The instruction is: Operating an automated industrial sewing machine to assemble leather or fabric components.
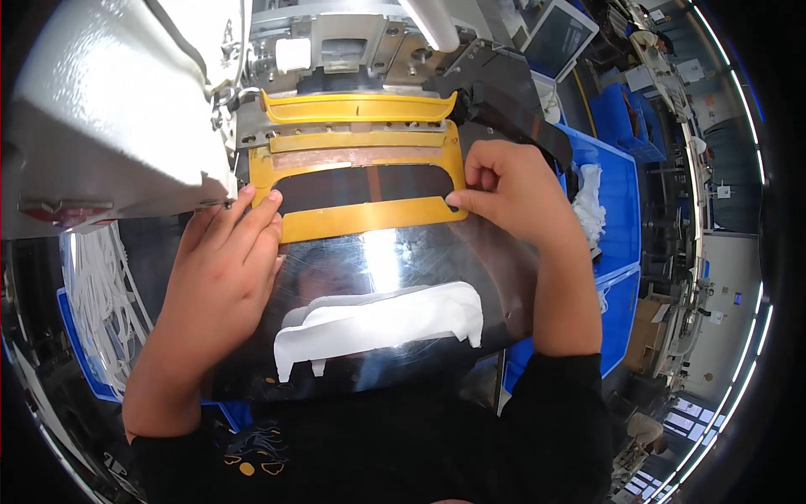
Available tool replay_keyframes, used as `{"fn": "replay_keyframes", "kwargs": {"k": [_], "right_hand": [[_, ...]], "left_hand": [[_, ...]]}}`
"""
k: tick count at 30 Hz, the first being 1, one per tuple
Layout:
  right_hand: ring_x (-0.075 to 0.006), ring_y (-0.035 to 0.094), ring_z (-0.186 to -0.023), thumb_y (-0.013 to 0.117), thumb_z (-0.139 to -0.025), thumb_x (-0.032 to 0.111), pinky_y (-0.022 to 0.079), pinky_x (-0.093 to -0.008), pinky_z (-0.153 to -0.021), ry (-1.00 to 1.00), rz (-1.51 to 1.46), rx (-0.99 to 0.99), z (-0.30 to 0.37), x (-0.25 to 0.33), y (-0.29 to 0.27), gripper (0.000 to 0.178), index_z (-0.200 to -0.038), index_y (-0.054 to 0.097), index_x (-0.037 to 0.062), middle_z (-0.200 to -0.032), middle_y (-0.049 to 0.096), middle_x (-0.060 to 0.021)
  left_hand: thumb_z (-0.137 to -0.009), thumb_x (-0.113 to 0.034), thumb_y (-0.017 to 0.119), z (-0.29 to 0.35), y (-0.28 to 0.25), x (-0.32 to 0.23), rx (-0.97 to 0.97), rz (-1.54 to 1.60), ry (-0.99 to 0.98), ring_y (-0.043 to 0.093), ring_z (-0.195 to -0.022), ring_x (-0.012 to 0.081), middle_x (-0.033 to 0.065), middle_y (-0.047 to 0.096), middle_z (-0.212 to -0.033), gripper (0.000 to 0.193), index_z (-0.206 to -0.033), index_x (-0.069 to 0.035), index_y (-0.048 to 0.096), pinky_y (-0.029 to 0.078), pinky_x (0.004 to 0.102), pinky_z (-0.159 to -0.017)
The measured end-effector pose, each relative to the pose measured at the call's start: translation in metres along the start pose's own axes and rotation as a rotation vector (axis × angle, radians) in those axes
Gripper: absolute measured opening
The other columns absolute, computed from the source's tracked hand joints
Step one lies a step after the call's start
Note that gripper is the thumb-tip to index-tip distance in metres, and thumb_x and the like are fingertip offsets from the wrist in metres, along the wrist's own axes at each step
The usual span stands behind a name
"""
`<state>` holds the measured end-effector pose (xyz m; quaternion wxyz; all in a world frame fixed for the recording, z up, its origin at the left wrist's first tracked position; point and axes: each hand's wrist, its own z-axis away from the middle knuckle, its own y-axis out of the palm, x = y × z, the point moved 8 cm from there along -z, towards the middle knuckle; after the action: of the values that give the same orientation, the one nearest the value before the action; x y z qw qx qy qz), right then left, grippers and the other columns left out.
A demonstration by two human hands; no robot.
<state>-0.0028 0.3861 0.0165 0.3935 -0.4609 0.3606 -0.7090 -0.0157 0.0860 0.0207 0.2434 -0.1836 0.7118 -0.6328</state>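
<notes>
A flat yellow template frame (365, 220) with a long rounded opening lies on the dark, shiny machine table. My left hand (225, 265) rests at its left end, fingers stretched out and fingertips touching the frame's edge. At the right end, my right hand (512, 189) has its thumb on the frame's corner and its fingers curled, pinching the edge. A raised yellow strip (359, 107) sits on the metal clamp behind the frame. Closer to my body, two white cut fabric pieces (382, 326) lie overlapped on the table.
The white sewing machine head (117, 109) stands close above my left hand. Blue bins (617, 227) with white material are at the right. White strips (105, 277) hang over another blue bin at the left. A screen (561, 38) stands at the back right.
</notes>
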Motion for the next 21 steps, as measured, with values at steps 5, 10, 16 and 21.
{"fn": "replay_keyframes", "kwargs": {"k": [5, 10, 16, 21], "right_hand": [[-0.0293, 0.075, -0.086, 0.081, -0.087, 0.014, 0.059, -0.0409, -0.079, -0.671, 0.075, -0.162, 0.031, 0.028, -0.004, 0.019, -0.104, 0.081, 0.0050, -0.119, 0.078, -0.0029], [-0.0286, 0.076, -0.089, 0.080, -0.088, 0.016, 0.060, -0.0398, -0.079, -0.634, 0.215, -0.043, 0.038, 0.030, -0.001, 0.026, -0.112, 0.082, 0.0059, -0.131, 0.077, 0.0011], [-0.0272, 0.076, -0.086, 0.082, -0.085, 0.019, 0.060, -0.0389, -0.075, -0.557, 0.249, -0.041, 0.042, 0.037, 0.001, 0.028, -0.111, 0.083, 0.0064, -0.129, 0.079, 0.0005], [-0.0140, 0.066, -0.067, 0.082, -0.089, 0.018, 0.053, -0.0274, -0.064, -0.572, -0.307, -0.198, 0.024, 0.021, -0.015, 0.021, -0.103, 0.082, 0.0032, -0.126, 0.078, -0.0136]], "left_hand": [[-0.094, -0.010, 0.069, -0.002, 0.001, -0.001, 0.043, 0.020, -0.014, 0.054, -0.144, 0.0359, 0.0170, 0.063, -0.151, 0.037, -0.128, 0.005, 0.069, 0.041, 0.0497, -0.121], [-0.095, -0.011, 0.068, 0.002, 0.000, -0.001, 0.069, 0.006, -0.036, 0.053, -0.146, 0.0361, 0.0177, 0.063, -0.152, 0.040, -0.132, 0.005, 0.068, 0.038, 0.0508, -0.124], [-0.096, -0.013, 0.069, 0.011, -0.004, -0.002, 0.065, -0.004, -0.020, 0.053, -0.146, 0.0362, 0.0185, 0.063, -0.150, 0.041, -0.133, 0.005, 0.069, 0.036, 0.0527, -0.126], [-0.092, -0.014, 0.075, 0.013, -0.007, 0.000, -0.024, 0.006, -0.020, 0.059, -0.138, 0.0361, 0.0182, 0.067, -0.141, 0.042, -0.130, 0.004, 0.071, 0.041, 0.0521, -0.121]]}}
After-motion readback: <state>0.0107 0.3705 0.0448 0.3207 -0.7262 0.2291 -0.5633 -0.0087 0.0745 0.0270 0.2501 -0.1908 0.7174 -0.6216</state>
